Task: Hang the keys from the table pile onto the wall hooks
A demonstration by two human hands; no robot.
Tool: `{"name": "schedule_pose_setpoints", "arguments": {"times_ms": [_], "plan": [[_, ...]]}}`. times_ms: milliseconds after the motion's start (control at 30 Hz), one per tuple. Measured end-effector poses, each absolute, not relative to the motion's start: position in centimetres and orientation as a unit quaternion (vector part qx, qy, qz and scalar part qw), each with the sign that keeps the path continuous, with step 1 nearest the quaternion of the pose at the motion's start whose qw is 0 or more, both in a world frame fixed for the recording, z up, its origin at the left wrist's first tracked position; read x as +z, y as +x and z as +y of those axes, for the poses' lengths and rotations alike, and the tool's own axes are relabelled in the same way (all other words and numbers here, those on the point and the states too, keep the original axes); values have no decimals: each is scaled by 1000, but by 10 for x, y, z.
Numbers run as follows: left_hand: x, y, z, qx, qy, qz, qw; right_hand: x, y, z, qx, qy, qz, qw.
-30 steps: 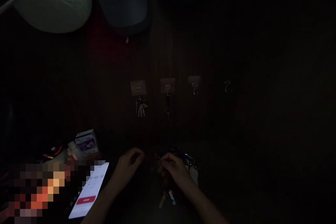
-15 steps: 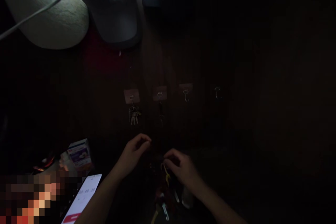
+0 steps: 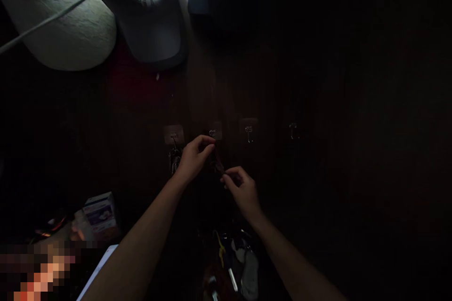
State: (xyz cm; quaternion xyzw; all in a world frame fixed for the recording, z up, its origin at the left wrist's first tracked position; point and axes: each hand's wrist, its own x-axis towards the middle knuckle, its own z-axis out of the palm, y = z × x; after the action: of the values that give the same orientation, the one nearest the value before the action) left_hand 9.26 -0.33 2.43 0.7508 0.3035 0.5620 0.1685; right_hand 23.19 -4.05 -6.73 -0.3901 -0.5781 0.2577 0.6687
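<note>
The scene is very dark. My left hand (image 3: 194, 157) is raised to the second wall hook (image 3: 212, 133), fingers pinched on the small dark item hanging from it. My right hand (image 3: 242, 188) is just below and to the right, fingers pinched closed on the lower end of that same hanging item (image 3: 218, 164); what the item is stays hard to make out. A bunch of keys (image 3: 173, 160) hangs from the first hook (image 3: 173, 135), partly behind my left hand.
Two bare hooks (image 3: 249, 132) (image 3: 293, 130) sit to the right on the dark wall. Light caps (image 3: 67, 33) (image 3: 151, 23) hang at the upper left. A pile of keys and tags (image 3: 229, 263) lies below my hands. A small box (image 3: 100, 211) and a lit phone (image 3: 97, 273) are at the lower left.
Both hands rose from the key pile on the surface up to the second wall hook. The view shifted slightly, and the phone slid toward the bottom edge.
</note>
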Motion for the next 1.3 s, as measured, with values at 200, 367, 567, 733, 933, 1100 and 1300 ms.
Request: {"name": "schedule_pose_setpoints", "arguments": {"times_ms": [200,367,567,733,933,1100,1300], "plan": [[30,98,12,555,749,343,117,-68,224,-19,276,-379,-554,688],[29,103,11,574,736,344,108,-76,219,-10,274,-377,-552,692],[26,105,12,572,732,358,96,-79,219,-10,280,-383,-548,689],[17,101,17,548,754,360,24,-86,220,-5,304,-389,-562,664],[-2,90,6,537,757,370,29,-103,219,-3,324,-384,-580,641],[-42,73,-18,506,758,404,74,-122,224,-12,331,-396,-600,612],[-108,50,-45,468,730,471,164,-146,240,-38,305,-452,-671,503]]}}
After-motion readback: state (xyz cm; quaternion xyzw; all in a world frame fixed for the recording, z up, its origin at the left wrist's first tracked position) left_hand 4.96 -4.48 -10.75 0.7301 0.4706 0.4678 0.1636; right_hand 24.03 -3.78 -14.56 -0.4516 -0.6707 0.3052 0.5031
